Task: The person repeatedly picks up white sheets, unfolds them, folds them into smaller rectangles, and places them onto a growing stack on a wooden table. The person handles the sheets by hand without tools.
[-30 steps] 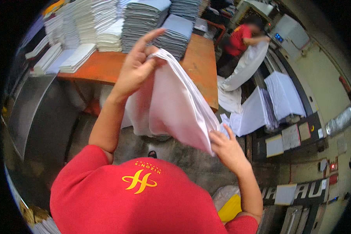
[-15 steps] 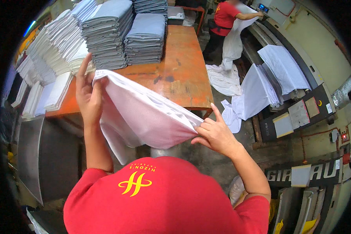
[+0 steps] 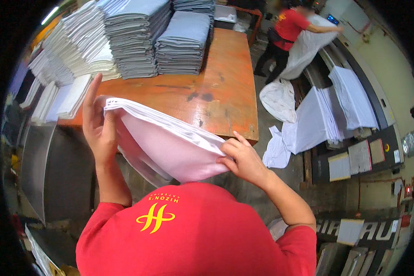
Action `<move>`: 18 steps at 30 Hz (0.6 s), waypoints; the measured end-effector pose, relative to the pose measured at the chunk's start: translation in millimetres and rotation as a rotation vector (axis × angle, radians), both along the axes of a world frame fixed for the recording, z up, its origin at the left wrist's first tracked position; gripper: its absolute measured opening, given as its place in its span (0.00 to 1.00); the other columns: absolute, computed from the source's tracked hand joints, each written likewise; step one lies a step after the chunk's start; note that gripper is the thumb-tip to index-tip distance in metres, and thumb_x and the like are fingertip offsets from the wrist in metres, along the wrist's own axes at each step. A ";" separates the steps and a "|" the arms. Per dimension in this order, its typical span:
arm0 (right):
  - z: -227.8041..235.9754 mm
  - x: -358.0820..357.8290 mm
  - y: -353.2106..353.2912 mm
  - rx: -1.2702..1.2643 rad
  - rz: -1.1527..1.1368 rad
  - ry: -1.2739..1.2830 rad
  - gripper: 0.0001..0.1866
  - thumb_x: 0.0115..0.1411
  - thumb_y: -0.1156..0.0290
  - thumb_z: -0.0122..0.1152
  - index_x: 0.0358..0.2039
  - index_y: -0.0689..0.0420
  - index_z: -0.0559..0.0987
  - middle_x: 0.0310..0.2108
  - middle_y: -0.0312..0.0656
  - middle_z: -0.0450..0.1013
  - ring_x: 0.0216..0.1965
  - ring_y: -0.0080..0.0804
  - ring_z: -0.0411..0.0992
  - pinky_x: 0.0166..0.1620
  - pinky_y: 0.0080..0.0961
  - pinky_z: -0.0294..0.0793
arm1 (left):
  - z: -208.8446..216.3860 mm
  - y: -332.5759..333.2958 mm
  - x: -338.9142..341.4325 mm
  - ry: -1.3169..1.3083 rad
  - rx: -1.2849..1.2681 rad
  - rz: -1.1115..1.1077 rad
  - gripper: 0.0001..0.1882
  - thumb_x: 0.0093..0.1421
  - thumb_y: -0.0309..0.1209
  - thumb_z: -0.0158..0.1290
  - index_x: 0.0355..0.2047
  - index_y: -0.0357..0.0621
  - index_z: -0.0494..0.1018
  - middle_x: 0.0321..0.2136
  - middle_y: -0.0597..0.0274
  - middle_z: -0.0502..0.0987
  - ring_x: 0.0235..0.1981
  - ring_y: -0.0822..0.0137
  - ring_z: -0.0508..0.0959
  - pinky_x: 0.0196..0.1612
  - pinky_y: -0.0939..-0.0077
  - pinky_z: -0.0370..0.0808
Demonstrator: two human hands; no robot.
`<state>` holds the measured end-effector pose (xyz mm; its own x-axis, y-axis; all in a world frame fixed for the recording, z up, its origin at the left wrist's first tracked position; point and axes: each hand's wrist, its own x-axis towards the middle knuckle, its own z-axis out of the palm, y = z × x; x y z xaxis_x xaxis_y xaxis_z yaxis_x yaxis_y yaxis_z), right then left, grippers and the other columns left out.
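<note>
Between my two hands a white cloth (image 3: 170,142), folded in several layers, is stretched in front of my chest. Its layered upper edge slopes down from left to right, and the lower part hangs loose. My left hand (image 3: 100,122) pinches one corner between thumb and fingers, with the index finger pointing up. At the other end my right hand (image 3: 244,158) grips the opposite corner, its thumb below the edge. Just beyond the cloth lies the orange-brown wooden table (image 3: 225,87).
Stacks of folded grey-blue cloths (image 3: 181,43) and white cloths (image 3: 80,41) stand on the table. To the right, white sheets (image 3: 317,115) drape over a long roller machine (image 3: 386,147). A co-worker in a red shirt (image 3: 290,27) spreads a white cloth there. A dark metal panel (image 3: 34,165) stands left.
The cloth's left corner has come down and its layers lie closer together. My right hand has shifted slightly left. The co-worker has spread the far cloth wider over the machine.
</note>
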<state>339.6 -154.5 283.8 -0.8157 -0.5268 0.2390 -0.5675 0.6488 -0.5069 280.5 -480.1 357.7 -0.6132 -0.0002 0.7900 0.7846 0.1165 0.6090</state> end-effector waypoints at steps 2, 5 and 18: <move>5.6 -2.1 9.0 -0.013 0.129 0.007 0.10 0.55 0.68 0.62 0.34 0.57 0.73 0.35 0.44 0.71 0.41 0.43 0.71 0.63 0.52 0.55 | 5.9 1.3 5.7 -0.032 0.025 0.154 0.29 0.64 0.25 0.50 0.64 0.36 0.55 0.49 0.59 0.71 0.39 0.77 0.72 0.42 0.82 0.71; 31.6 -1.6 23.2 0.046 0.296 -0.107 0.09 0.56 0.67 0.62 0.33 0.57 0.73 0.33 0.42 0.72 0.40 0.42 0.72 0.64 0.54 0.51 | 21.4 -3.0 15.9 -0.071 0.061 0.176 0.28 0.63 0.23 0.49 0.64 0.36 0.57 0.55 0.58 0.69 0.42 0.76 0.72 0.46 0.81 0.71; 127.9 -51.3 79.7 0.354 -0.038 0.499 0.07 0.52 0.72 0.63 0.30 0.57 0.75 0.26 0.46 0.73 0.33 0.48 0.73 0.61 0.48 0.62 | 44.8 -11.7 -33.6 -0.432 -0.377 0.050 0.18 0.51 0.18 0.54 0.44 0.42 0.76 0.39 0.64 0.78 0.41 0.72 0.76 0.49 0.77 0.70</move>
